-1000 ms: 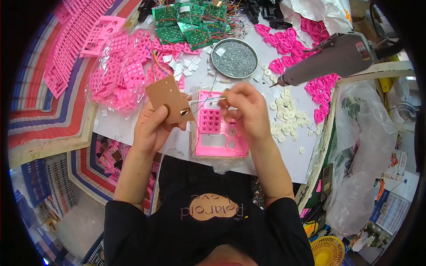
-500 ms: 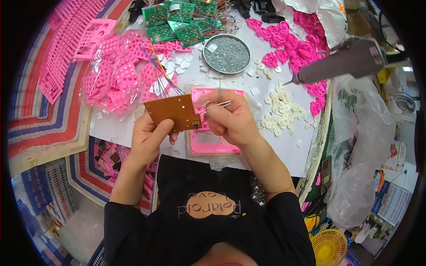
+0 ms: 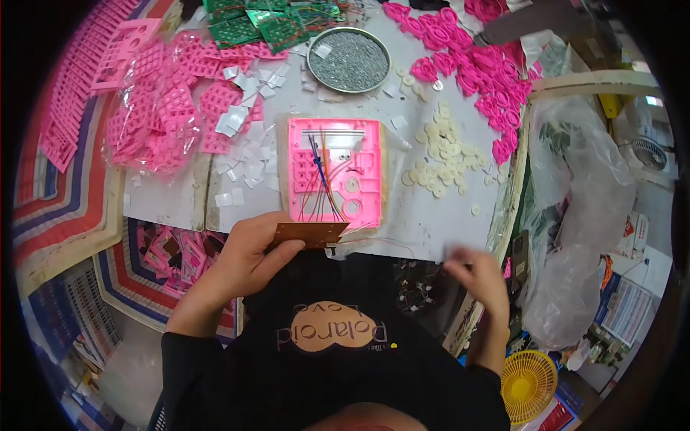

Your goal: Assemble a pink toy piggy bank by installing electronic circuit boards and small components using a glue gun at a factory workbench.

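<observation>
My left hand (image 3: 255,251) grips a brown circuit board (image 3: 310,231) by its left side, thumb in front, at the table's near edge. Bundled coloured wires (image 3: 321,179) run from the board over an open pink plastic case (image 3: 371,176) just beyond it. Metal rods lie across the case's far end, and round discs sit on its right side. One thin reddish wire trails from the board to the right. My right hand (image 3: 478,276) is apart from the board, to the right, beside a dark bin of small parts (image 3: 424,287); motion blurs its fingers.
A round tin of small grey metal pieces (image 3: 350,61) stands beyond the case. White discs (image 3: 445,154) and pink loops (image 3: 496,100) lie to the right, bagged pink keypads (image 3: 162,108) to the left. Green circuit boards (image 3: 277,29) are piled at the back, and a grey power screwdriver (image 3: 532,21) hangs at far right.
My left hand has brought the board nearer and tilted it, uncovering the wires over the case. My right hand has left the board and the case and swung down to the right.
</observation>
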Motion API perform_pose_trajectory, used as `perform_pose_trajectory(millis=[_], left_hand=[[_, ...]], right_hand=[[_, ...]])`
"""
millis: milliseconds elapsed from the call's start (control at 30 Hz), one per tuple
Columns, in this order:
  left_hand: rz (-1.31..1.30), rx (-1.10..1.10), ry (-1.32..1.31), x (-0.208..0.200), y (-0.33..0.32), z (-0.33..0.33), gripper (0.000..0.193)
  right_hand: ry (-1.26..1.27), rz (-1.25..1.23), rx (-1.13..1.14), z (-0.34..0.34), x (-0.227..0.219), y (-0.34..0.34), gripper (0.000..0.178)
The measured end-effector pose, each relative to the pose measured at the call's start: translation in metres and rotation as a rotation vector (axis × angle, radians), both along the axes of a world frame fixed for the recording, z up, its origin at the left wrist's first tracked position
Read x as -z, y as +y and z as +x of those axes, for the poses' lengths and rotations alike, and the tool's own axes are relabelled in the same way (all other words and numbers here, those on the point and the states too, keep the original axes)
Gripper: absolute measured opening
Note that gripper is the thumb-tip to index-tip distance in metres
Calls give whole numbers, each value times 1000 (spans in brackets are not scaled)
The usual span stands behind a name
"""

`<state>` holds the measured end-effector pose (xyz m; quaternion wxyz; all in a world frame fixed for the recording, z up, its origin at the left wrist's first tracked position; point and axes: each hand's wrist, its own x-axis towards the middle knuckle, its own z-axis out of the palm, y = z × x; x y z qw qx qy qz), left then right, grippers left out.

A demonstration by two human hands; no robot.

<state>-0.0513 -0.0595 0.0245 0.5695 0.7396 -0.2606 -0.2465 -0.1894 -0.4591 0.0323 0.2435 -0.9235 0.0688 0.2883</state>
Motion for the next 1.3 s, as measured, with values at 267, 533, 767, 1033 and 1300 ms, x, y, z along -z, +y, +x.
perform_pose_trajectory(millis=[267,533,767,1033,1300], left_hand=[[-101,59,26,13,-20,-13,19],[-294,-88,787,44,-8,-38,47],[-470,-107,896,39,-5,-41,68],[-265,-75,713,36,6,-45,73],[241,-118,148,18,14,-27,65]], right_hand=[[-609,709,-456,120,-1,116,69],[-165,975,-131,155,31,133,19],[-130,899,-92,200,39,133,25],[-184,613,-153,211,46,153,29],[-378,265,-380,211,40,161,44]])
